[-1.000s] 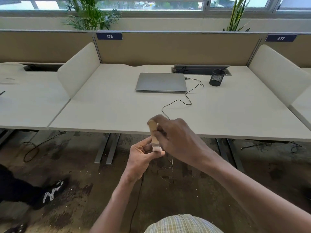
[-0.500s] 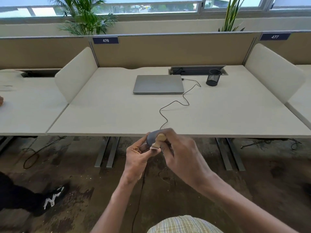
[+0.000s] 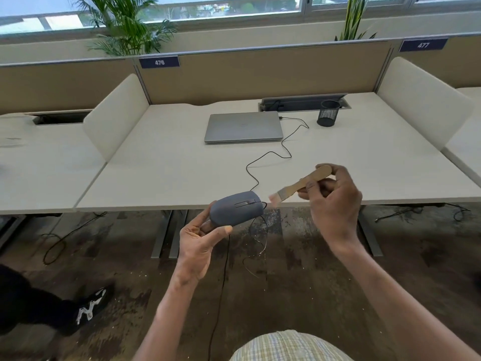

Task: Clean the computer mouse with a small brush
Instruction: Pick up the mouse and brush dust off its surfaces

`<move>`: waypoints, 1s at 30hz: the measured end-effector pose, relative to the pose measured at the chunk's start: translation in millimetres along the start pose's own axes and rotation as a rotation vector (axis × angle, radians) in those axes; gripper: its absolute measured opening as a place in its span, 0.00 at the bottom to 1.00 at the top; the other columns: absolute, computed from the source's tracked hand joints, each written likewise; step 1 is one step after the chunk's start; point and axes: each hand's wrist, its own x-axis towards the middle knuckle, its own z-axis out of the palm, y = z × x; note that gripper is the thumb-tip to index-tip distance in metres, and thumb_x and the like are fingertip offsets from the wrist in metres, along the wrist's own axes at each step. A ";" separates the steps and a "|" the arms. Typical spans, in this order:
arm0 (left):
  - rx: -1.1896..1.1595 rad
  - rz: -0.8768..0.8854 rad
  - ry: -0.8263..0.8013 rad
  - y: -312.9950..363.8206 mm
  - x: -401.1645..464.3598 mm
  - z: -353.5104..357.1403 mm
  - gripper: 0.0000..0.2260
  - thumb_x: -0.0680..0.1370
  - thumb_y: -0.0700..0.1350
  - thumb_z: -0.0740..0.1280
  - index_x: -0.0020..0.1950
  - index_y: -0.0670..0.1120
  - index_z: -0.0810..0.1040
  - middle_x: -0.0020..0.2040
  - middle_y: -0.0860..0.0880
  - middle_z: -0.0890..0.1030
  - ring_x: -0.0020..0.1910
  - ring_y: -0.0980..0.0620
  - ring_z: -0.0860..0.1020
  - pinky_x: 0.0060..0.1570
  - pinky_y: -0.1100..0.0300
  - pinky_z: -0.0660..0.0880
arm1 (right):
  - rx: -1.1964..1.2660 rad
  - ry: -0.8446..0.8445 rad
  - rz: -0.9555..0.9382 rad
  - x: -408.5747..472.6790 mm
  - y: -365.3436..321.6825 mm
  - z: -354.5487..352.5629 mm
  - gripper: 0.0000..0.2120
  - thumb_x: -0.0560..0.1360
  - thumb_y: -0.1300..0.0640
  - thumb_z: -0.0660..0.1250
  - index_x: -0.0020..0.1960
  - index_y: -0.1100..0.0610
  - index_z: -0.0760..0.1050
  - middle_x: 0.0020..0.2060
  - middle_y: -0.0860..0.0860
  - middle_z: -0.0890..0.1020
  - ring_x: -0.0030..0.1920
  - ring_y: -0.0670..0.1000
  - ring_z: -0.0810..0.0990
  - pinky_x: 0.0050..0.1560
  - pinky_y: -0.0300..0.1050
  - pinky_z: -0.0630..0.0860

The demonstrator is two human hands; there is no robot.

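Mouse point(image 3: 236, 209) held in air before desk edge point(image 3: 166, 207), left hand point(image 3: 198, 241) gripping its rear, buttons up. Right hand point(image 3: 333, 201) pinches brush point(image 3: 299, 187) handle, bristles just beside mouse front, apart. Best: short light strokes along wheel groove, mouse held steady.

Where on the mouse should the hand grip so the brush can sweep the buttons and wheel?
Grip the mouse by its rounded rear and sides, from below, as the left hand does. That leaves the top, facing up, open to the brush in the right hand.
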 end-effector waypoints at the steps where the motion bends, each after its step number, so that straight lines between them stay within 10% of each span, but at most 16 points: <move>1: 0.002 0.003 -0.008 2.3 -0.7 0.2 0.33 0.61 0.41 0.82 0.66 0.45 0.82 0.53 0.44 0.89 0.51 0.52 0.87 0.50 0.63 0.83 | 0.027 0.023 0.046 5.8 2.2 -0.5 0.11 0.79 0.62 0.70 0.58 0.55 0.73 0.40 0.47 0.86 0.36 0.43 0.86 0.36 0.38 0.82; 19: -0.129 0.072 -0.087 44.4 -12.7 18.7 0.31 0.58 0.42 0.88 0.60 0.49 0.88 0.53 0.46 0.89 0.53 0.50 0.87 0.52 0.59 0.85 | 0.243 -0.238 0.552 -0.8 39.1 32.9 0.10 0.78 0.67 0.69 0.58 0.62 0.75 0.45 0.59 0.85 0.38 0.53 0.87 0.39 0.40 0.83; 25: -0.126 0.086 -0.081 53.2 -12.6 31.0 0.34 0.53 0.48 0.91 0.58 0.51 0.89 0.51 0.46 0.89 0.52 0.51 0.88 0.52 0.60 0.85 | -0.045 -0.218 0.409 -15.3 58.6 29.8 0.08 0.79 0.64 0.68 0.54 0.54 0.73 0.45 0.54 0.83 0.36 0.46 0.86 0.36 0.39 0.83; 30: -0.085 0.085 -0.018 43.4 -13.5 27.1 0.26 0.66 0.31 0.77 0.62 0.47 0.85 0.50 0.46 0.89 0.51 0.51 0.88 0.52 0.60 0.85 | -0.028 0.072 0.119 14.1 29.8 -4.9 0.10 0.80 0.62 0.68 0.60 0.57 0.73 0.45 0.50 0.85 0.38 0.44 0.86 0.38 0.35 0.82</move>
